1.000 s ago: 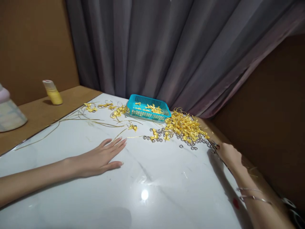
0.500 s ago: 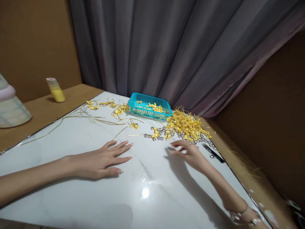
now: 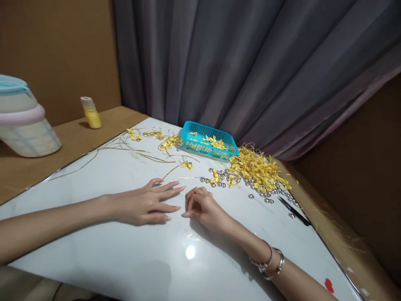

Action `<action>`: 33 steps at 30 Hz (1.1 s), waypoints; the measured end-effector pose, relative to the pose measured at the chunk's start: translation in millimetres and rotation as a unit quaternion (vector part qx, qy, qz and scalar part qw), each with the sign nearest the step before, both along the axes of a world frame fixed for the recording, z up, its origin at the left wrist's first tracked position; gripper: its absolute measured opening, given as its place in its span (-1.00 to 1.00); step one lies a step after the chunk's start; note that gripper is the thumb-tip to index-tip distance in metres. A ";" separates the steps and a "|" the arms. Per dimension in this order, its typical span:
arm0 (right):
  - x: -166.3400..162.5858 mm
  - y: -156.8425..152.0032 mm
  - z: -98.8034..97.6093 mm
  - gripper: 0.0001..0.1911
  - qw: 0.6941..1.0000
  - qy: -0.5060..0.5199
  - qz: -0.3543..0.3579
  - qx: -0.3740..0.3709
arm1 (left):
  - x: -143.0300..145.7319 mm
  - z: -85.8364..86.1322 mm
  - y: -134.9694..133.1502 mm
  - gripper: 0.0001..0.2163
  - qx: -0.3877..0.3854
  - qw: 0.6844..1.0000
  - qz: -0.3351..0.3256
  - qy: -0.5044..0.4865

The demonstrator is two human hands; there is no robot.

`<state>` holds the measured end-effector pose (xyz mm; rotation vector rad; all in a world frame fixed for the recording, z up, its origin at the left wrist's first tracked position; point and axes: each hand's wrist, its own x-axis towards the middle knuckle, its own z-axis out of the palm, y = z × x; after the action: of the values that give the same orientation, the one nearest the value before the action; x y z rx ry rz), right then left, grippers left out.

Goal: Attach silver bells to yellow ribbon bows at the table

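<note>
My left hand (image 3: 150, 204) lies flat on the white marbled sheet (image 3: 125, 259), palm down with its fingers spread, holding nothing. Close to its fingertips, my right hand (image 3: 205, 209) rests on the sheet with its fingers curled in toward the thumb. Whatever those fingers may hold is too small or hidden to make out. Beyond both hands lie a single yellow ribbon bow (image 3: 187, 164) and, farther right, a few more bows (image 3: 215, 177) among small silver rings (image 3: 223, 173). A big heap of yellow bows with gold ties (image 3: 258, 167) sits at the right.
A turquoise basket (image 3: 209, 151) with yellow bows stands at the back. Gold cords (image 3: 147, 156) and a row of bows (image 3: 169, 142) lie left. Black tweezers (image 3: 294, 211) rest at right. A yellow bottle (image 3: 92, 115) and a lidded container (image 3: 28, 133) stand far left.
My right hand has come left and nearer, beside the left fingertips, and its fingers have curled in. My left hand stays flat. The view has shifted somewhat to the left.
</note>
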<state>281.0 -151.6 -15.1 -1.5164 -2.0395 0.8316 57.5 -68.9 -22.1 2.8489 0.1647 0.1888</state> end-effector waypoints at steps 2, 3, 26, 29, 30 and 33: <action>0.3 -2.0 4.4 -0.73 0.995 0.076 -0.019 -0.065 | 1.7 -0.7 -2.5 -0.68 0.011 1.000 0.001 -0.001; 0.6 -1.9 6.5 -0.73 0.988 0.111 -0.025 -0.101 | 2.8 -1.3 -3.8 -0.69 0.019 1.000 -0.001 -0.005; -0.6 -63.0 40.4 -0.34 0.973 -0.092 0.136 -0.163 | 6.9 -14.0 -2.2 -0.66 0.084 0.994 0.018 -0.064; 4.9 -74.0 55.4 -0.41 0.957 0.015 0.180 -0.225 | 6.8 -14.0 -1.6 -0.67 0.098 0.993 0.022 -0.069; 9.1 -77.0 58.5 -0.45 0.951 0.048 0.182 -0.244 | 6.9 -14.0 -1.6 -0.67 0.101 0.992 0.024 -0.068; 29.8 -84.5 58.7 -0.50 0.977 0.016 0.051 -0.206 | 7.1 -14.1 -2.3 -0.67 0.105 0.992 0.028 -0.060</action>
<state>310.7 -236.1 43.6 -1.6002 -2.0208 1.3781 64.5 -71.2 -36.3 3.0328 0.2102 0.4098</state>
